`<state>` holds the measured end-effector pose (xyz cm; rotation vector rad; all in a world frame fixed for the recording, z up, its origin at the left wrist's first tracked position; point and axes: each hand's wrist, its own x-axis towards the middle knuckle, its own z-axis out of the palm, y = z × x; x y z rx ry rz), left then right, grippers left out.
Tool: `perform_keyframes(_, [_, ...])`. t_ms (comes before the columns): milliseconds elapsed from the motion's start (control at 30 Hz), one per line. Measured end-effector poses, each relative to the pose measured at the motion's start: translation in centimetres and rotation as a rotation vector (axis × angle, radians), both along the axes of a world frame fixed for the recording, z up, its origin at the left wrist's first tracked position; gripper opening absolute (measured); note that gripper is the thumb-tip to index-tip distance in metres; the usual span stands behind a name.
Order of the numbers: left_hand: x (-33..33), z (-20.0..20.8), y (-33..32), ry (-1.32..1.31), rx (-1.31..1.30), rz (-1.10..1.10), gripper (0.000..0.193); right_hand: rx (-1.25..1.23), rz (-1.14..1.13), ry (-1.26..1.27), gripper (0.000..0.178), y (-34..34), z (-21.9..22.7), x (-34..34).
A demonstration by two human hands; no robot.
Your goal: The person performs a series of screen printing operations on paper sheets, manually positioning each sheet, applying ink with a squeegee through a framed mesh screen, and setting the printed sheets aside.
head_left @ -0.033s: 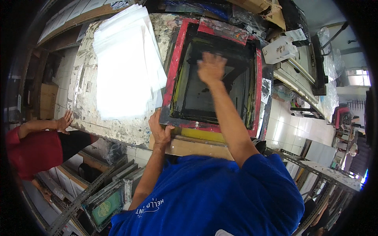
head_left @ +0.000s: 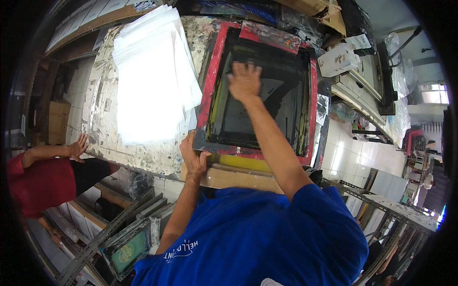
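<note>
A screen printing frame (head_left: 206,110) with red, ink-stained edges lies on the worktable, its dark mesh (head_left: 238,119) streaked with black. My right hand (head_left: 245,82) is over the upper left part of the mesh, fingers spread and slightly blurred, holding nothing. It appears to lie flat on the mesh, though the contact itself is hidden under the palm. At the frame's near left corner, my left hand (head_left: 194,158) grips the edge, with the thumb on the near side. Left of the frame is a loose stack of white sheets (head_left: 150,90).
The paint-spotted worktable (head_left: 102,128) extends to the left, where a co-worker's hand (head_left: 78,147) rests at its edge. A white box (head_left: 338,60) stands beyond the frame's right side. Metal racks (head_left: 391,214) flank me, and more screen frames (head_left: 131,250) lean at the lower left.
My right hand has shifted a little to the left across the mesh, its fingers still spread. My left hand and the frame have stayed in place.
</note>
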<state>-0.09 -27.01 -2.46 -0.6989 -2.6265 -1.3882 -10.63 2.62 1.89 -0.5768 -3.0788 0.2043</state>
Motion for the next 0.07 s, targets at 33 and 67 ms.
perform_keyframes(33, [-0.13,0.41,0.45,-0.005,0.001,-0.017,0.100,-0.005,0.023,0.095,0.062,-0.74,-2.20,-1.19])
perform_keyframes(67, [-0.08,-0.09,0.02,-0.002,-0.009,0.002,0.102,-0.001,0.053,0.037,0.065,-1.13,-2.04,-1.83])
